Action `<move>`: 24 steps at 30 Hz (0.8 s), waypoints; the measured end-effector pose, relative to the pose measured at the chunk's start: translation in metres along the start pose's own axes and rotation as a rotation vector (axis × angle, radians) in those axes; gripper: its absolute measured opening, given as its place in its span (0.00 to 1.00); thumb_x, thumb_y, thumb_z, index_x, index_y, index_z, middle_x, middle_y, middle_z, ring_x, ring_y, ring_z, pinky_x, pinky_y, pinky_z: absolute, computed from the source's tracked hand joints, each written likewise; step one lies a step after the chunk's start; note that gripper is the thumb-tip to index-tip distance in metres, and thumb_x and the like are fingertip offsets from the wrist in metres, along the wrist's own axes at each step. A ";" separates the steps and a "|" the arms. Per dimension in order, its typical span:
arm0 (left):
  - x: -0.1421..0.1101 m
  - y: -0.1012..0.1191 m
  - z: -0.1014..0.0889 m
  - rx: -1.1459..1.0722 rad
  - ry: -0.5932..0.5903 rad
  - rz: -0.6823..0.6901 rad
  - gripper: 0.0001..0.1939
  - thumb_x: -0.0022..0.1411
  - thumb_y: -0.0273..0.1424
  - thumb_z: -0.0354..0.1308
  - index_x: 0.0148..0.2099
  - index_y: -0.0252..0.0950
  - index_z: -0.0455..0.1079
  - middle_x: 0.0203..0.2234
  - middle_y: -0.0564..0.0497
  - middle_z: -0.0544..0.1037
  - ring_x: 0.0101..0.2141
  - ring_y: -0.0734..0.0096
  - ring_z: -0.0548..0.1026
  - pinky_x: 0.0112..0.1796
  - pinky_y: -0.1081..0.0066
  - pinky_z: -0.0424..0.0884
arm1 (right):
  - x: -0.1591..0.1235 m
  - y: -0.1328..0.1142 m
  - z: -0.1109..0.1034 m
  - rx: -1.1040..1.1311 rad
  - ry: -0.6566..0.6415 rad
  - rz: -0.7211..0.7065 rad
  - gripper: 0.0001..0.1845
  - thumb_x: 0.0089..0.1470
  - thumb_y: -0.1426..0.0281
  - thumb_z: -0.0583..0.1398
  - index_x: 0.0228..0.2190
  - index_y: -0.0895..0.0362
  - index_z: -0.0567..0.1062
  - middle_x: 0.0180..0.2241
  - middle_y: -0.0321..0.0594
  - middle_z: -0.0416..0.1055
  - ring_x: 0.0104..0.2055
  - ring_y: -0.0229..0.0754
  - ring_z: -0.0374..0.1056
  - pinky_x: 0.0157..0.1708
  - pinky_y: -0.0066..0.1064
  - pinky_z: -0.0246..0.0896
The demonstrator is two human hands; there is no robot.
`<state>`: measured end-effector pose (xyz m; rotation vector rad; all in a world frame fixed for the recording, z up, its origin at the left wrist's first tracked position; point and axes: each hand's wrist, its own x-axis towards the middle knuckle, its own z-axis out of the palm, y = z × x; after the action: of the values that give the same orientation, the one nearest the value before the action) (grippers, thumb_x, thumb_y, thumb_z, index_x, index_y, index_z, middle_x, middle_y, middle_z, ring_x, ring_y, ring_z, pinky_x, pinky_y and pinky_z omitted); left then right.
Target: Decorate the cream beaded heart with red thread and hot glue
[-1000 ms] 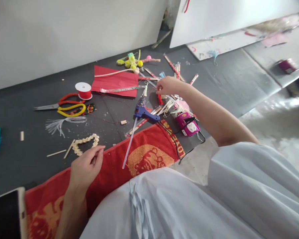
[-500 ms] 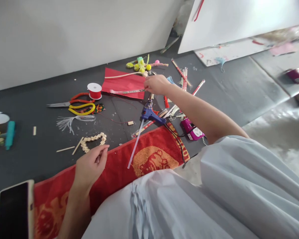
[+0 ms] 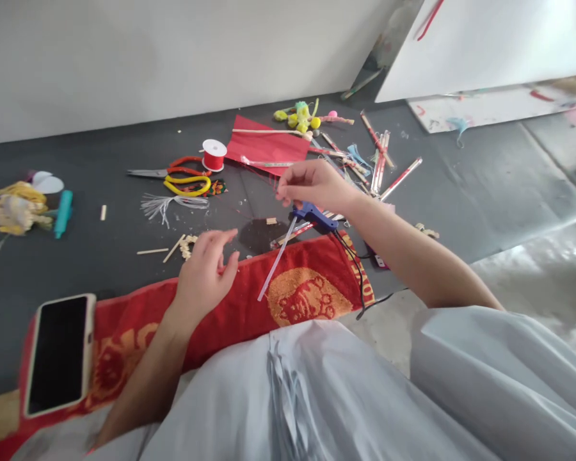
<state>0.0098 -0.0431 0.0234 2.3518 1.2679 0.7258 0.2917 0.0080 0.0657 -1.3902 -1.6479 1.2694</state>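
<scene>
In the head view, the right hand (image 3: 312,186) hangs over the front of a blue glue gun (image 3: 319,218) on the desk (image 3: 43,269), grip pinched narrow, though whether it holds anything cannot be told. The left hand (image 3: 206,272), fingers parted and empty, hovers above a red towel (image 3: 249,282), partly hiding a pale beaded ring (image 3: 187,246); the gun's translucent glue stick (image 3: 278,259) slants over the cloth.
</scene>
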 end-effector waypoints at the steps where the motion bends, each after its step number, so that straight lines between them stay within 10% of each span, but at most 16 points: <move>1: 0.002 0.002 0.000 -0.010 0.017 0.020 0.20 0.69 0.32 0.52 0.61 0.35 0.69 0.50 0.43 0.77 0.26 0.78 0.71 0.37 0.73 0.75 | -0.005 -0.003 0.014 0.073 -0.051 -0.014 0.17 0.49 0.55 0.67 0.29 0.55 0.73 0.28 0.39 0.75 0.29 0.37 0.69 0.25 0.29 0.63; 8: 0.002 0.011 -0.002 -0.153 -0.026 0.006 0.19 0.71 0.35 0.51 0.60 0.34 0.70 0.50 0.44 0.80 0.28 0.76 0.72 0.38 0.71 0.74 | -0.027 -0.011 0.083 0.356 -0.173 -0.016 0.22 0.47 0.52 0.71 0.29 0.56 0.74 0.24 0.32 0.69 0.24 0.31 0.60 0.22 0.26 0.56; 14: -0.017 0.009 -0.009 -0.153 -0.090 -0.031 0.16 0.72 0.35 0.52 0.35 0.36 0.76 0.29 0.49 0.81 0.32 0.68 0.77 0.34 0.71 0.67 | -0.038 -0.004 0.115 0.372 -0.044 -0.069 0.28 0.46 0.46 0.71 0.28 0.58 0.73 0.25 0.34 0.68 0.27 0.32 0.59 0.26 0.27 0.55; 24: -0.041 -0.021 -0.034 -0.301 -0.310 -0.191 0.13 0.66 0.38 0.57 0.35 0.37 0.78 0.29 0.50 0.83 0.31 0.68 0.78 0.36 0.70 0.69 | -0.056 0.017 0.144 0.340 0.219 -0.014 0.20 0.48 0.53 0.69 0.28 0.57 0.74 0.23 0.32 0.66 0.23 0.30 0.56 0.23 0.27 0.50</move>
<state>-0.0431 -0.0642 0.0286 1.9774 1.1383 0.4352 0.1822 -0.0853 0.0076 -1.2543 -1.2283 1.2699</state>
